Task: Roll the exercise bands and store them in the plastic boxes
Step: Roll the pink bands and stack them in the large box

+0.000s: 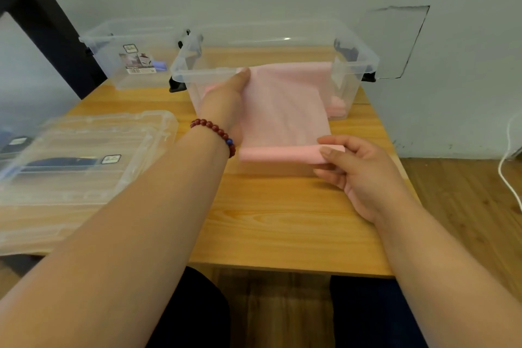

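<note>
- A pink exercise band (282, 104) hangs over the front rim of a clear plastic box (364, 62) and runs down the box's front wall onto the wooden table (282, 220).
- The band's near end is turned over into a flat, narrow roll (279, 154) that lies crosswise on the tabletop, just in front of the box.
- The right hand (364, 178) pinches the right end of that roll, with the thumb on top and the curled fingers underneath.
- The left hand (223, 102) reaches along the band's left edge. One digit is stretched straight, with its tip at the box's front rim (the other fingers are covered by the band, so I cannot tell whether they grip it).
- A bracelet of dark red beads (214, 127) sits on the left wrist.
- Inside the box, low at its right end, lie pale pink rolled bands (336, 109), blurred through the wall.
- A second clear box (113, 37) stands behind and to the left, touching the first. It has a label on its front, and something lilac shows inside.
- Clear plastic lids (84, 178) lie flat on the left side of the table, well apart from the band.
</note>
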